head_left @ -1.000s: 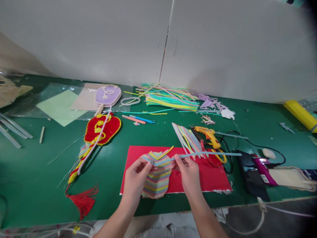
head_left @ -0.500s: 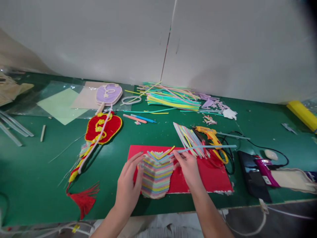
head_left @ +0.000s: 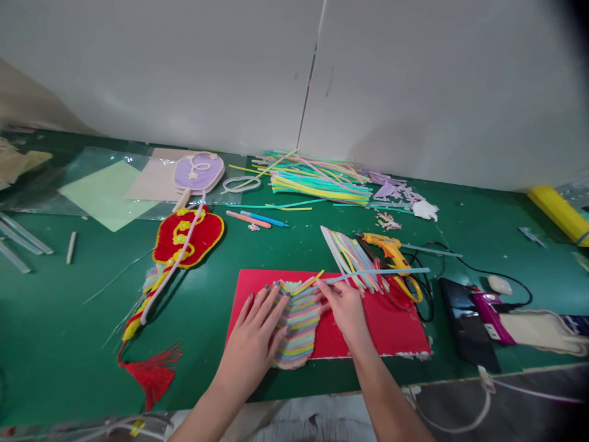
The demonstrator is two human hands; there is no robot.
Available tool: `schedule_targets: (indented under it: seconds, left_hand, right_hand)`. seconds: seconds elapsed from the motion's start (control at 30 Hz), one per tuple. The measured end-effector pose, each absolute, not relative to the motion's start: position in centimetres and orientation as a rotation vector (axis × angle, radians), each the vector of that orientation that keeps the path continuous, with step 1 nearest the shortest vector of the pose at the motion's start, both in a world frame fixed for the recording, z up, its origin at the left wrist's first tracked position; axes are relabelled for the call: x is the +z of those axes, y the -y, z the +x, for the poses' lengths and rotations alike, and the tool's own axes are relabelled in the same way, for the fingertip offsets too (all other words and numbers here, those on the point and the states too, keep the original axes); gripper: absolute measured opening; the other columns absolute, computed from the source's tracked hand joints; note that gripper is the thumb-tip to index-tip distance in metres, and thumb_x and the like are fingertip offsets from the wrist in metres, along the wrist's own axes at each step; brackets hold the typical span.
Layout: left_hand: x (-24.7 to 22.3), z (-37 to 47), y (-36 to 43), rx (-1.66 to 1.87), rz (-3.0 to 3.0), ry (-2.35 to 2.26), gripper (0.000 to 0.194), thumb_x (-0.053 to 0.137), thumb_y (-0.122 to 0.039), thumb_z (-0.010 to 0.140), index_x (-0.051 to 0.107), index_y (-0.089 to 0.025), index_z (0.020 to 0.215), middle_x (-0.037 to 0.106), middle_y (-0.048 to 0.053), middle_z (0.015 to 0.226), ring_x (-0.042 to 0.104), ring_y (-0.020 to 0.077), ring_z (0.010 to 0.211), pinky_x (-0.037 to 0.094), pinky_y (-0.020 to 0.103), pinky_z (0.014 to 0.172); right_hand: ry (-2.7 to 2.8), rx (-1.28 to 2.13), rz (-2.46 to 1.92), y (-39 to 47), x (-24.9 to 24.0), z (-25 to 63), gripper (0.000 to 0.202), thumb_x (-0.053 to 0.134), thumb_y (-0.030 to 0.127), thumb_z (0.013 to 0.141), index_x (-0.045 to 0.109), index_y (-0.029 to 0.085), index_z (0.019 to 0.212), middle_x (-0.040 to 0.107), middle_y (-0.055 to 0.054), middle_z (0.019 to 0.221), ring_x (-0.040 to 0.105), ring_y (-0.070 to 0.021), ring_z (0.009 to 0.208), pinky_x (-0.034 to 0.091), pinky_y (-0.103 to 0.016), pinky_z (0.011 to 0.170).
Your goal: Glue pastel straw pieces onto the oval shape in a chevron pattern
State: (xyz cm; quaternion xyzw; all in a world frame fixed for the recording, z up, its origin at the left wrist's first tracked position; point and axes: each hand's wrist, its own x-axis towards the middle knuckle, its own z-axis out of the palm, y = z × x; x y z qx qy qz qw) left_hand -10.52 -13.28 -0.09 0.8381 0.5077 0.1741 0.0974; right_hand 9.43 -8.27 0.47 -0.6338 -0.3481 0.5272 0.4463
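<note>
A striped pastel piece [head_left: 298, 331] made of V-shaped strips lies on the red board [head_left: 350, 334]. My left hand [head_left: 255, 334] rests flat over its left half, fingers spread and covering part of the stripes. At its upper right edge, my right hand [head_left: 343, 307] pinches a long light-blue stem [head_left: 391, 271] between thumb and fingertips. The stem's far end points right, passing over a bundle of cut striped stems [head_left: 347, 255]. A short yellow strip [head_left: 315, 279] sticks up beside the right fingertips.
Behind lie a pile of coloured stems [head_left: 317, 184] and two pens [head_left: 264, 219]. To the right are a yellow glue gun [head_left: 389, 248], its cable and a black phone [head_left: 464, 325]. A red fan [head_left: 188, 239] with a tassel [head_left: 154, 374] and a purple fan [head_left: 199, 173] are at the left.
My left hand has moved from the piece's left edge onto its stripes and flattened there. My right hand still pinches the light-blue stem, which has shifted slightly left. The view has shifted a little.
</note>
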Motion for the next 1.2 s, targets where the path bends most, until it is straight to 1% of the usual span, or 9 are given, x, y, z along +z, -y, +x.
schedule_targets:
  seconds: [0.13, 0.3, 0.57, 0.73, 0.83, 0.93, 1.03, 1.13, 1.2]
  left_hand:
    - [-0.2, -10.4, 13.3, 0.425, 2.585, -1.506, 0.048, 0.044, -0.031, 0.093, 0.041, -0.025, 0.141, 0.036, 0.007, 0.150, 0.033, 0.0271, 0.137, 0.033, 0.047, 0.109]
    - [-0.3, -10.4, 13.4, 0.380, 2.646, -1.515, 0.050, 0.047, -0.034, 0.092, 0.039, -0.030, 0.141, 0.033, 0.007, 0.152, 0.033, 0.0279, 0.137, 0.032, 0.046, 0.108]
    - [-0.3, -10.3, 13.5, 0.401, 2.672, -1.536, 0.050, 0.044, -0.035, 0.093, 0.039, -0.031, 0.142, 0.032, 0.007, 0.152, 0.034, 0.0286, 0.136, 0.029, 0.045, 0.109]
    - [-0.2, -10.3, 13.4, 0.399, 2.697, -1.539, 0.049, 0.043, -0.035, 0.093, 0.039, -0.030, 0.142, 0.034, 0.007, 0.151, 0.035, 0.0277, 0.136, 0.029, 0.044, 0.109]
    - [-0.2, -10.3, 13.4, 0.390, 2.711, -1.540, 0.050, 0.043, -0.036, 0.093, 0.039, -0.030, 0.142, 0.034, 0.008, 0.151, 0.035, 0.0281, 0.135, 0.030, 0.045, 0.108]
    - [-0.2, -10.2, 13.4, 0.375, 2.731, -1.542, 0.051, 0.044, -0.035, 0.093, 0.038, -0.029, 0.143, 0.035, 0.009, 0.150, 0.036, 0.0284, 0.135, 0.032, 0.045, 0.107]
    - [-0.2, -10.2, 13.3, 0.376, 2.747, -1.544, 0.051, 0.043, -0.034, 0.093, 0.038, -0.029, 0.143, 0.035, 0.010, 0.150, 0.037, 0.0285, 0.135, 0.033, 0.046, 0.106]
    - [-0.2, -10.2, 13.3, 0.376, 2.749, -1.543, 0.051, 0.043, -0.035, 0.093, 0.037, -0.029, 0.143, 0.035, 0.010, 0.150, 0.036, 0.0282, 0.135, 0.033, 0.046, 0.106]
    - [-0.2, -10.2, 13.4, 0.367, 2.744, -1.545, 0.052, 0.044, -0.035, 0.093, 0.036, -0.029, 0.143, 0.035, 0.010, 0.150, 0.035, 0.0279, 0.136, 0.033, 0.046, 0.106]
  right_hand:
    - [0.893, 1.279, -1.600, 8.4, 0.1, 9.4, 0.037, 0.071, 0.054, 0.068, 0.066, 0.018, 0.068, 0.066, -0.002, 0.059, 0.060, -0.0151, 0.046, 0.049, -0.024, 0.037]
    - [0.949, 1.188, -1.677, 8.6, 0.1, 9.2, 0.037, 0.068, 0.056, 0.070, 0.060, 0.020, 0.065, 0.059, 0.001, 0.051, 0.055, -0.0131, 0.038, 0.045, -0.023, 0.033]
    - [1.023, 1.150, -1.751, 8.3, 0.6, 9.0, 0.038, 0.065, 0.056, 0.073, 0.048, 0.022, 0.066, 0.056, 0.004, 0.052, 0.056, -0.0141, 0.037, 0.047, -0.024, 0.032]
    - [1.111, 1.079, -1.889, 8.1, 0.8, 8.8, 0.036, 0.064, 0.051, 0.076, 0.043, 0.023, 0.070, 0.054, 0.007, 0.048, 0.053, -0.0139, 0.031, 0.040, -0.023, 0.028]
    - [1.144, 0.980, -1.909, 8.3, 0.6, 9.1, 0.035, 0.063, 0.052, 0.077, 0.043, 0.023, 0.074, 0.053, 0.007, 0.051, 0.051, -0.0131, 0.032, 0.038, -0.023, 0.029]
    - [1.320, 0.631, -1.934, 8.8, 0.2, 9.9, 0.030, 0.061, 0.049, 0.080, 0.050, 0.021, 0.079, 0.059, 0.002, 0.062, 0.056, -0.0138, 0.045, 0.047, -0.026, 0.043]
    - [1.564, 0.274, -1.828, 9.6, 0.0, 10.8, 0.021, 0.054, 0.039, 0.088, 0.060, 0.019, 0.089, 0.065, -0.006, 0.082, 0.064, -0.0189, 0.076, 0.054, -0.034, 0.070]
    - [1.792, 0.185, -1.616, 10.5, 0.0, 11.3, 0.024, 0.047, 0.029, 0.093, 0.062, 0.020, 0.110, 0.065, -0.011, 0.108, 0.060, -0.0210, 0.104, 0.049, -0.039, 0.092]
    - [1.942, 0.232, -1.525, 11.1, 0.0, 11.4, 0.034, 0.045, 0.025, 0.094, 0.054, 0.022, 0.127, 0.058, -0.010, 0.127, 0.053, -0.0213, 0.119, 0.046, -0.039, 0.100]
